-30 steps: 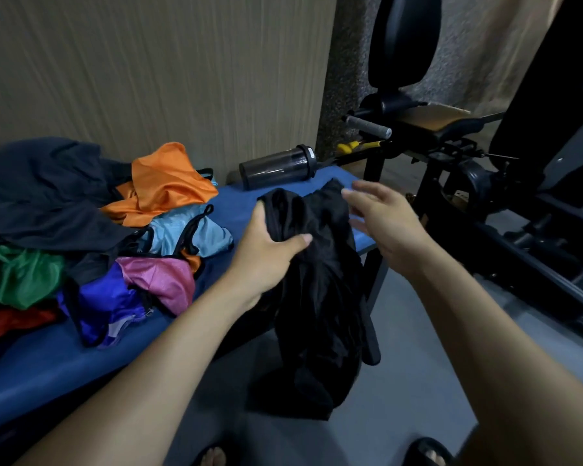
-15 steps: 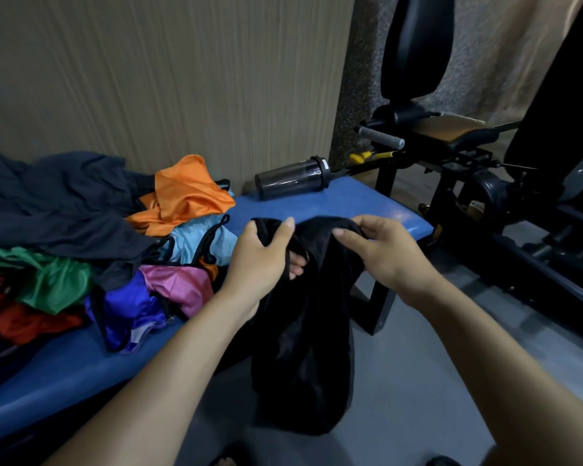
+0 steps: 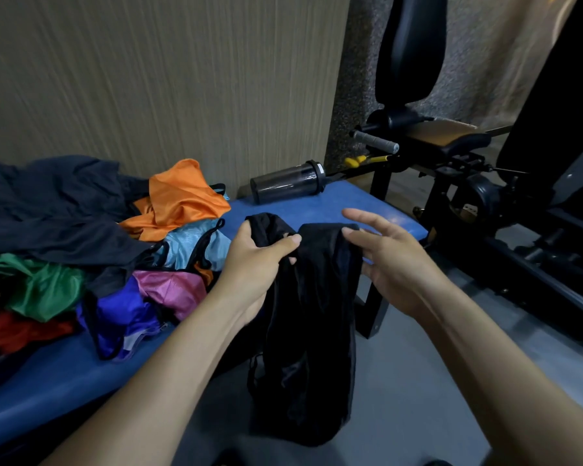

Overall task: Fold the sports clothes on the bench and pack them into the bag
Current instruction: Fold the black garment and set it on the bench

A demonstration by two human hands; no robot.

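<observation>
Right hand (image 3: 387,260) let go of black garment (image 3: 312,317) top edge — fingers now spread.

No legible text — anywhere.

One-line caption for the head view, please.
Left hand grips a black garment hanging off the blue bench; open right hand touches its top edge.

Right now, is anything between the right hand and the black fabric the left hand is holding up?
Nothing visible. The right hand sits open beside the black fabric, fingertips at its top edge, while the left hand grips the other side.
</observation>
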